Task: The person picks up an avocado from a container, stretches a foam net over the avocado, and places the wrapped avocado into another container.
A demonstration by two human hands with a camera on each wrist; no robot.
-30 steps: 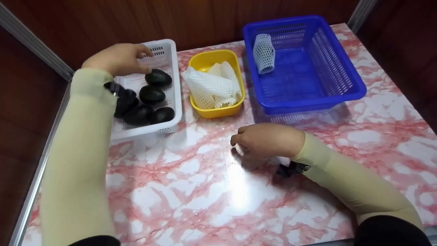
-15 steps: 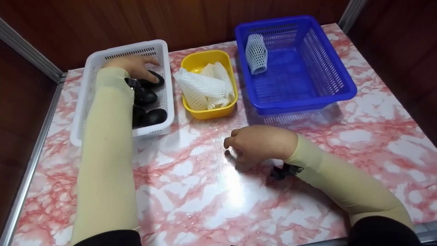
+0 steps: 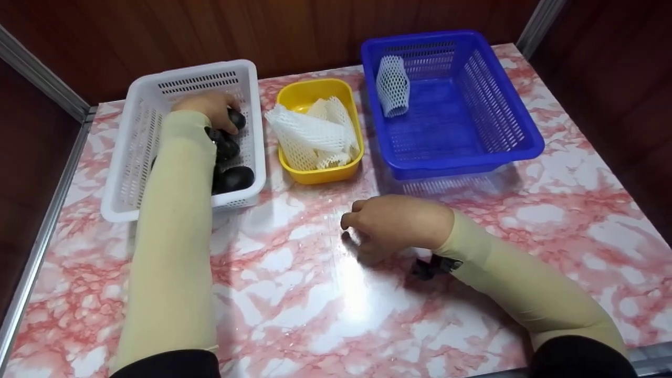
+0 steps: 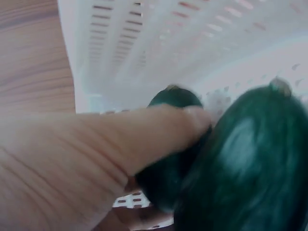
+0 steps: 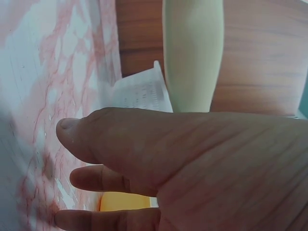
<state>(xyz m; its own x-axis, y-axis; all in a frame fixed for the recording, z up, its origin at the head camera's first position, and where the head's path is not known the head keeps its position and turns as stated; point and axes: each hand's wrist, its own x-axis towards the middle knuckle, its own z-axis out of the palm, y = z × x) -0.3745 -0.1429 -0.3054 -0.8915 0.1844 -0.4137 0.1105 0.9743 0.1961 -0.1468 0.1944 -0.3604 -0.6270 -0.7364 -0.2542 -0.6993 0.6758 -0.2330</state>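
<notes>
In the head view my left hand [image 3: 210, 110] is down inside the white basket [image 3: 123, 173], gripping a dark green avocado [image 3: 237, 119] near the right wall. The left wrist view shows its thumb laid across that avocado [image 4: 171, 185], fingers around the far side, with another avocado [image 4: 250, 159] close by. More avocados, such as one [image 3: 236, 178] at the near corner, lie in the basket, partly hidden by the forearm. My right hand [image 3: 396, 226] rests low over the table, holding nothing, fingers loosely bent. Its thumb and fingers stand apart in the right wrist view.
A yellow tub [image 3: 320, 177] with crumpled white foam nets [image 3: 315, 131] stands right of the white basket. Further right is a blue basket [image 3: 451, 165] with a net-wrapped item [image 3: 392, 86] at its left wall. Wooden panels [image 3: 304, 37] rise behind the marbled table [image 3: 294, 294].
My left hand has reached down and right into the white basket and taken hold of an avocado. The right hand keeps its place; the view has shifted slightly.
</notes>
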